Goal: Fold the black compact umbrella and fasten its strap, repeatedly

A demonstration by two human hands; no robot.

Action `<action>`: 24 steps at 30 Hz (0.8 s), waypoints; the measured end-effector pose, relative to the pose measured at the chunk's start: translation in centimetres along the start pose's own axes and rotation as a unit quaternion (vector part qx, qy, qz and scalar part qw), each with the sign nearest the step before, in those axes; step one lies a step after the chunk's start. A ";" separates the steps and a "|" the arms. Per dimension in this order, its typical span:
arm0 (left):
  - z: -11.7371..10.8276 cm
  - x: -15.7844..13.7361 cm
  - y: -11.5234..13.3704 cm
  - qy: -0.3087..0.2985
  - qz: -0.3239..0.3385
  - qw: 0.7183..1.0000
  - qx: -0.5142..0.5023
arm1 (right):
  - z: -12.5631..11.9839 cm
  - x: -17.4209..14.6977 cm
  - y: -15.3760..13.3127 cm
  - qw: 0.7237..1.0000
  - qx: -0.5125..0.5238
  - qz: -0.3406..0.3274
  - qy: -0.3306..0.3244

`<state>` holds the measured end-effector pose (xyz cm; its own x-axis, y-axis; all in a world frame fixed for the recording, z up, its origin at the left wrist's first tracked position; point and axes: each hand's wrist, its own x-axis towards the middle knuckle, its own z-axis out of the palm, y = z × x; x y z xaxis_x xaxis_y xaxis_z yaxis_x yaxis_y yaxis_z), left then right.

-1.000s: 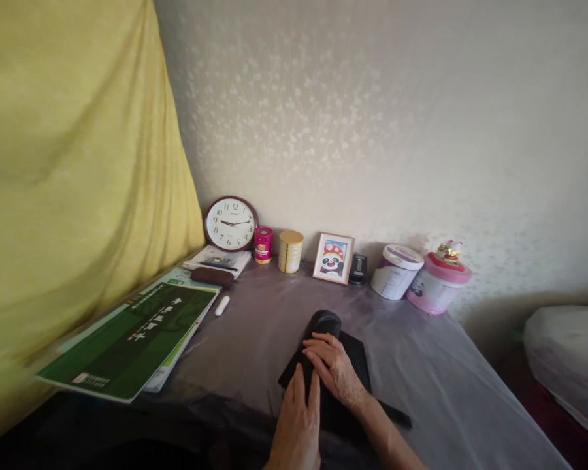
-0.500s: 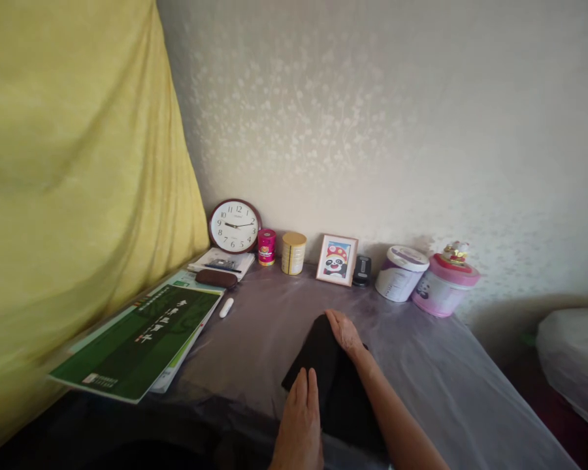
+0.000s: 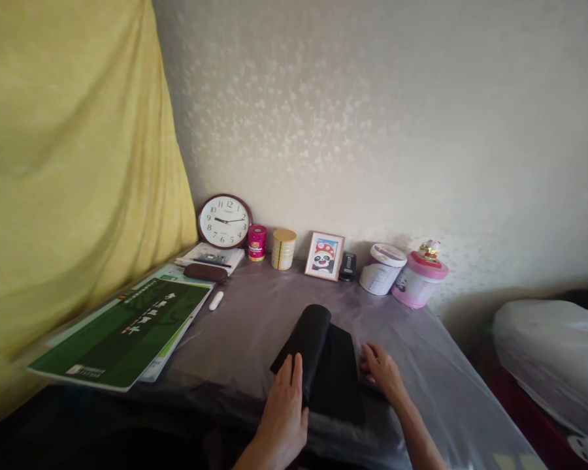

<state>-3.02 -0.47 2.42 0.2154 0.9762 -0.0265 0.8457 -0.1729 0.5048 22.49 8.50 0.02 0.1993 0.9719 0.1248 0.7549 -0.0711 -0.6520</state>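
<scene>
A black sheet, which looks like cloth, lies on the table in front of me. Its left part is folded over into a thick, rounded roll. On the near left of this roll rests my left hand, open, with its fingers stretched out and close together. Just beyond the sheet's right edge, my right hand is low over the table. Its fingers are curled in, and I see nothing held in them.
Green books lie at left, with a brown case and a small white object. Along the wall stand a clock, a pink can, a yellow-lidded can, a panda picture, a black object and two tubs.
My right hand has come off the top of the black sheet and moved right, its fingers curling. The sheet's left part now stands as a rounded roll under my left hand. The view has shifted right.
</scene>
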 end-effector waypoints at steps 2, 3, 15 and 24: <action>0.0 -0.1 -0.1 0.001 0.003 1.000 -0.003 | 0.1 -0.8 -1.1 0.995 0.064 0.072 -0.036; 0.0 -0.2 -0.1 0.003 0.005 1.000 -0.005 | 0.2 -1.1 -1.8 0.989 0.093 0.102 -0.053; -0.3 -0.2 0.1 -0.010 -0.014 0.999 -0.041 | 0.9 -1.1 -2.7 0.992 -0.120 -0.029 0.006; 0.1 -0.2 -0.3 -0.008 -0.017 0.999 -0.042 | 1.0 -0.5 -3.3 0.994 0.093 0.059 -0.021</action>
<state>-3.22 -0.63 2.17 0.1952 0.9791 -0.0575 0.8092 -0.1277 0.5734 19.22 8.48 1.35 0.2507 0.9680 0.0103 0.5988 -0.1467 -0.7873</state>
